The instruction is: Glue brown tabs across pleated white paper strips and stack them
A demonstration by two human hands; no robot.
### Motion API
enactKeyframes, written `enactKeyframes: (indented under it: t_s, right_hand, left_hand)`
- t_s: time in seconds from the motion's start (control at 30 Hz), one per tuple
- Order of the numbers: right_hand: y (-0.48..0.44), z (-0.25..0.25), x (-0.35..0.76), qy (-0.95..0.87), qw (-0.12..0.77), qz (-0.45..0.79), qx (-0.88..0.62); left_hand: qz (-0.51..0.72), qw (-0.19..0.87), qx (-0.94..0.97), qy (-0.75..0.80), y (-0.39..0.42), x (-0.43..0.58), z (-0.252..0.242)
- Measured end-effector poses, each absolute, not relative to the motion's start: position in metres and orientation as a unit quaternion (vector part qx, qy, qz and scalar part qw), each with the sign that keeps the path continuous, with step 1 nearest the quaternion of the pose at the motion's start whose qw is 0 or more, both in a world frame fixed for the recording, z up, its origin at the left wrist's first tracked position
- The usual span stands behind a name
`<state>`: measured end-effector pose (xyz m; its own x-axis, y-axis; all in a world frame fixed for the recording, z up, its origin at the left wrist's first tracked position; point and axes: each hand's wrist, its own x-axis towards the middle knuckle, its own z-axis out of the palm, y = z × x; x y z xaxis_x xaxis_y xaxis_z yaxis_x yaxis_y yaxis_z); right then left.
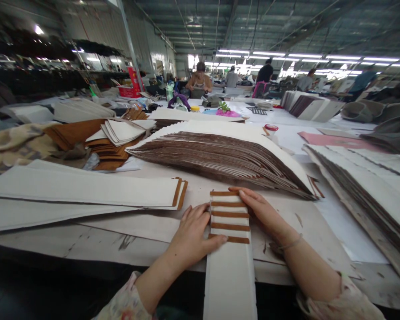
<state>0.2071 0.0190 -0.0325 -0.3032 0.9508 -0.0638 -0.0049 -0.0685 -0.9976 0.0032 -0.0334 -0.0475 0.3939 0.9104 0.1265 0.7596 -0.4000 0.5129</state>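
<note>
Several long white strips with brown end bands lie overlapped in front of me, their brown ends stepped one behind the other. My left hand holds the left edge, its thumb laid across the nearest brown band and its fingers along the side. At the far right corner my right hand grips the strips, fingers at the farthest band; part of its grasp is hidden. Just beyond is a thick fanned stack of white pieces with brown undersides. Left of my left hand lie more white strips with brown ends.
Brown pieces are piled at the left behind the strips. Long layered sheets cover the right side of the table. Farther back stand a red-lidded jar and a red box. A person sits across the table.
</note>
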Motion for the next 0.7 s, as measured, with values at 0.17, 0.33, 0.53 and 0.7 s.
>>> enactKeyframes:
  t_s: [0.17, 0.33, 0.53, 0.7]
  right_hand:
    - [0.019, -0.0371, 0.2077, -0.528, 0.425, 0.604, -0.419]
    - [0.0179, -0.0374, 0.2047, -0.518, 0.423, 0.627, -0.399]
    - [0.0125, -0.0327, 0.2008, -0.572, 0.4, 0.595, -0.399]
    - [0.0103, -0.034, 0.2023, -0.576, 0.357, 0.63, -0.379]
  left_hand:
    - [0.2, 0.2, 0.813, 0.509, -0.0325, 0.0033, -0.0476]
    - [0.224, 0.219, 0.812, 0.493, -0.0316, 0.0017, -0.0468]
    - [0.257, 0.264, 0.795, 0.482, -0.0324, -0.0005, -0.045]
    - [0.319, 0.418, 0.7, 0.483, -0.0377, -0.004, -0.0447]
